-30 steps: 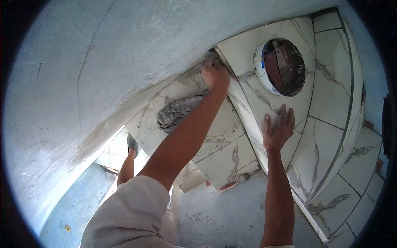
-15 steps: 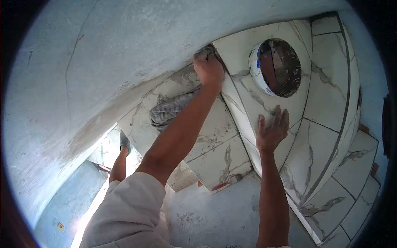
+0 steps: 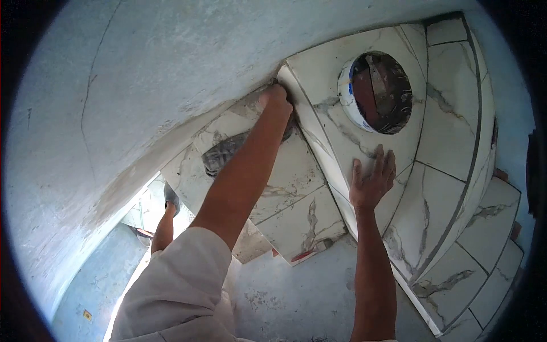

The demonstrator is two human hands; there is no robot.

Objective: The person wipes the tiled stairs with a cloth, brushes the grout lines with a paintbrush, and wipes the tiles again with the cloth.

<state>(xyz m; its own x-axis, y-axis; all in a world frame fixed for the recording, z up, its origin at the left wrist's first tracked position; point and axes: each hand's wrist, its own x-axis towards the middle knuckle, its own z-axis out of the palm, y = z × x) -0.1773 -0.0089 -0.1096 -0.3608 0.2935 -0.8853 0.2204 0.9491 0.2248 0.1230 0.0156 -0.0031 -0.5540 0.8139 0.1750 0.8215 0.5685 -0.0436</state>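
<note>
My left hand (image 3: pixel 275 98) is closed at the corner where the wall meets the white stair riser (image 3: pixel 313 125). A small dark grey piece, which looks like a rag, shows at the top of the fist and is mostly hidden by it. Under my left forearm, a bunched grey cloth (image 3: pixel 222 155) lies on the marbled lower tread (image 3: pixel 290 165). My right hand (image 3: pixel 373 181) rests open, fingers spread, on the veined upper tread tile (image 3: pixel 336 122). Beyond its fingertips stands a round white bucket (image 3: pixel 345 94) with a dark, dirty inside and a flat tool in it.
A brush with a red handle (image 3: pixel 307 255) lies at the lower tread's front edge. The rough blue wall (image 3: pixel 142 74) runs along the left. More tiled steps (image 3: pixel 441 188) curve away on the right. A leg with a dark slipper (image 3: pixel 171 195) is at lower left.
My left hand has moved down and slightly left, away from the upper end of the riser, baring its corner. My right hand stays flat on the tile. The view has shifted slightly.
</note>
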